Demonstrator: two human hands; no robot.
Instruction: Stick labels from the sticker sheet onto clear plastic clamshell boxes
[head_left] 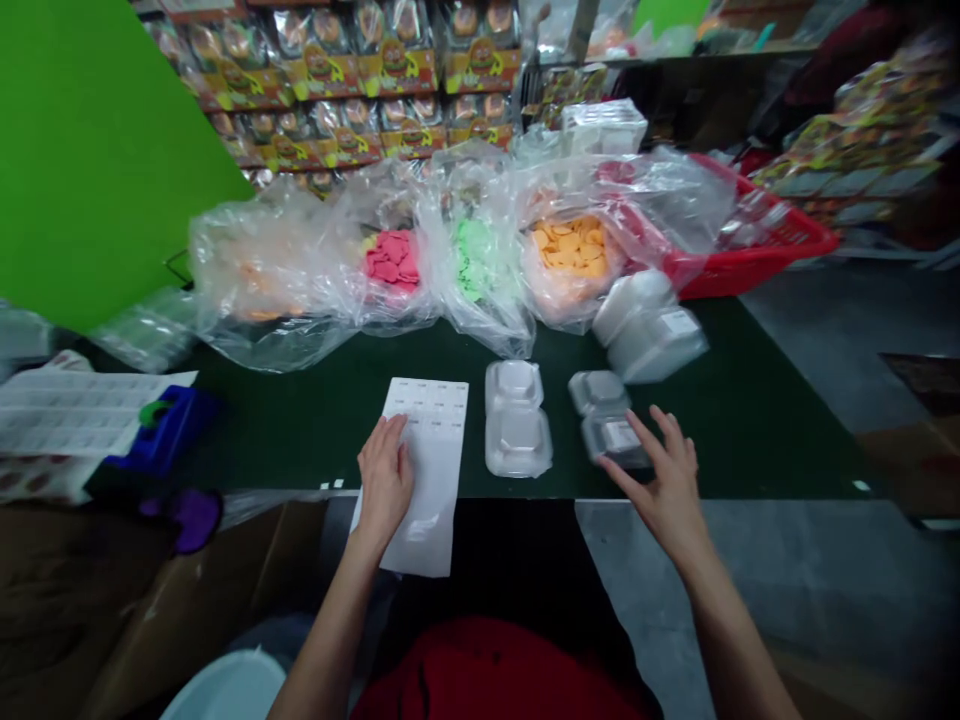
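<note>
While the person's left hand [386, 478] lies flat, palm down and fingers loosely together, on a white sheet [435, 440] of small printed labels, the right hand [664, 480] is spread wide with its fingertips at the near edge of a small clear container [615, 438]. Neither hand grips anything. Whether the right fingertips touch the container or hover just above it cannot be told.

The sheet hangs partly over the near edge of a dark green bench [300, 420]. Just to its right lies an empty white clamshell tray [517, 418], opened out flat. The small clear container sits to the right of that, with a second one [596, 388] touching it behind. Further back is a stack of larger white containers [649, 328].

Along the back of the bench stand clear plastic bags holding pink pieces [391, 260], green pieces [474, 255] and orange pieces [574, 248]. A red basket [757, 255] is to their right.

As a judgement, the moment reads as steadying the sheet while reaching for the container. Lifting the container would call for the spread fingers to close on its sides, as it looks light and slippery.
</note>
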